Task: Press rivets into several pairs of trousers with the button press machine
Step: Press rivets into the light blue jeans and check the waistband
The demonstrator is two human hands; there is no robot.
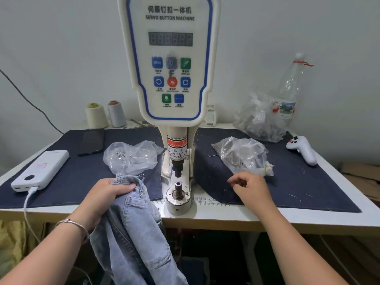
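Denim first: pale blue trousers [131, 229] hang off the table edge at seven o'clock, bunched at the waistband in the left hand [107, 194], fingers curled tight round the cloth. Soft, floppy, fairly heavy stuff, I'd say; best held near the waistband seam. Right hand [249, 187] hovers at four o'clock of the lower die [178, 187], fingertips pinched together; whether a rivet sits between them, I cannot tell. Above, the button press machine [171, 64] reads "SERVO BUTTON MACHINE", with "WARNING" and "CARE OF FINGER" on its ram. Plastic bag [242, 155] lies at two o'clock.
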